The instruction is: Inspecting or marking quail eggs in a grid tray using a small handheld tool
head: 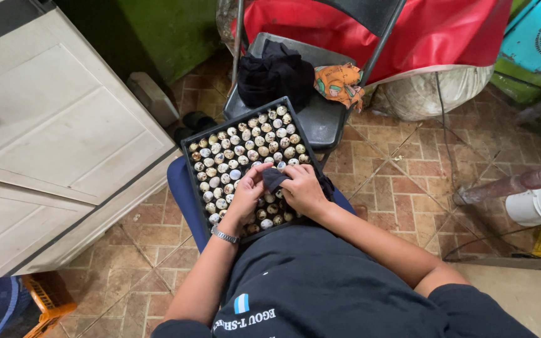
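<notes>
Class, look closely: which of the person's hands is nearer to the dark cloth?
Right. The right hand grips the dark cloth; the left hand is just beside it, over the eggs.

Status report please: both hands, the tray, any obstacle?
Left hand pinching one small egg over black egg tray. Right hand shut on dark cloth. Nothing blocking the tray.

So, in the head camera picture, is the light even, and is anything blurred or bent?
Head view: soft, even light, no hard glare; the tray of speckled eggs is sharp; the left hand and right hand with the dark cloth are clear; the wide lens bends the cabinet at the edge.
</notes>
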